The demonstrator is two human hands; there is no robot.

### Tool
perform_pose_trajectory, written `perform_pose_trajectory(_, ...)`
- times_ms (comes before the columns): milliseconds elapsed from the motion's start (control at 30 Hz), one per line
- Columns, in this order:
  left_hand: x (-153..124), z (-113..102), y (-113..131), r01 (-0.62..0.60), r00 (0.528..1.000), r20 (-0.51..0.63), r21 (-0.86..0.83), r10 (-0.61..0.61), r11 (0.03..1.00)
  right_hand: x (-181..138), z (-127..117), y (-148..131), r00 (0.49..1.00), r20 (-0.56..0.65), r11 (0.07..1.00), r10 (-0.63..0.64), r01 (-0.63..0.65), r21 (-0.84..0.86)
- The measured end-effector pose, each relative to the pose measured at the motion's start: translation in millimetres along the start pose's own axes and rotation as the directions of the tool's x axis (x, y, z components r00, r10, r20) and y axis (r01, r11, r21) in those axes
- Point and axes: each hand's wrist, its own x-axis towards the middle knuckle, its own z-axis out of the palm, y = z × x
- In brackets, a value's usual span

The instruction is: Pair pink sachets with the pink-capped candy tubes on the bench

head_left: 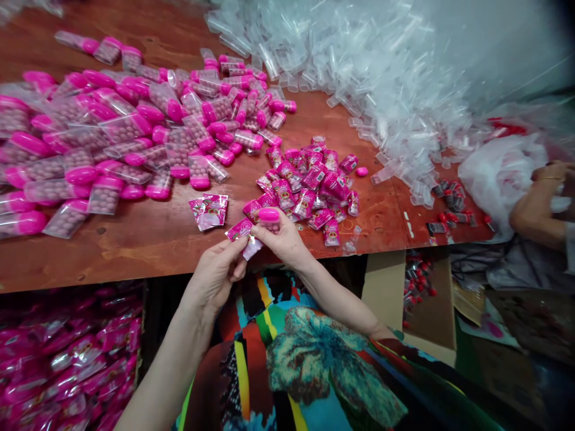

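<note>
Head view. At the near edge of the surface (148, 239), just above the lap: left hand (219, 272), wrist bent upward, forearm rising from bottom left, grip pinched tight on a pink printed sleeve (239, 230). Just beside it, close at the fingertips: right hand (284, 239), forearm angled in from the lower right, grip clamped around a pink-capped tube (269, 216), cap uppermost. Tube body mostly hidden behind the fingers; cannot tell how far into the sleeve.

Just beyond the hands, a pile of sleeved tubes (309, 179); left of that, a few loose sleeves (209, 211) lying flat. Further left, a broad heap of bare filled tubes (90, 143), cut off by the frame edge. Top right, a blurred mound of clear empty tubes (359, 72). At the far right, a co-worker's hand (545, 175) by a white bag (498, 173), partly cut off. Under the surface, bottom left, pink packs (67, 365), too dim to make out.
</note>
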Motion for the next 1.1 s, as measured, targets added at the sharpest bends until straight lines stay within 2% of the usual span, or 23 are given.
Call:
perform_pose_trajectory(100, -1, 2, 0, -0.001, 1.000, 0.010, 0.007, 0.000, 1.000, 0, 0, 0, 1.000, 0.018, 1.000, -0.006, 0.006, -0.006)
perform_pose_trajectory(233, -1, 5, -1, -0.024, 0.999, -0.030, 0.000, 0.024, 1.000, 1, 1, 3, 0.999, -0.011, 0.997, 0.034, -0.033, 0.077)
perform_pose_trajectory(367, 3, 4, -5, -0.059, 0.994, -0.096, -0.022, 0.056, 0.998, -5, 0, 3, 0.987, 0.095, 0.984, 0.127, -0.138, 0.112)
perform_pose_trajectory(433, 5, 4, -7, -0.070, 0.989, -0.130, -0.050, 0.064, 0.996, -9, -2, 1, 0.986, 0.119, 0.984, 0.119, -0.133, 0.119)
perform_pose_trajectory(567, 6, 3, -7, -0.068, 0.981, -0.190, -0.133, 0.042, 0.989, -19, -11, 0, 0.994, 0.087, 0.984, 0.069, -0.083, 0.161)
perform_pose_trajectory(767, 4, 10, -3, -0.036, 0.974, -0.227, -0.263, -0.026, 0.964, -36, -13, 6, 0.958, 0.274, 0.992, 0.084, -0.108, 0.072)
perform_pose_trajectory(1000, 1, 11, -1, -0.054, 0.968, -0.247, -0.330, -0.031, 0.942, -35, -12, 14, 0.964, 0.239, 0.992, 0.117, -0.124, 0.014)
perform_pose_trajectory(1100, 0, 11, 2, -0.049, 0.967, -0.250, -0.365, -0.047, 0.930, -35, -13, 21, 0.984, 0.177, 0.997, 0.027, -0.013, -0.076)
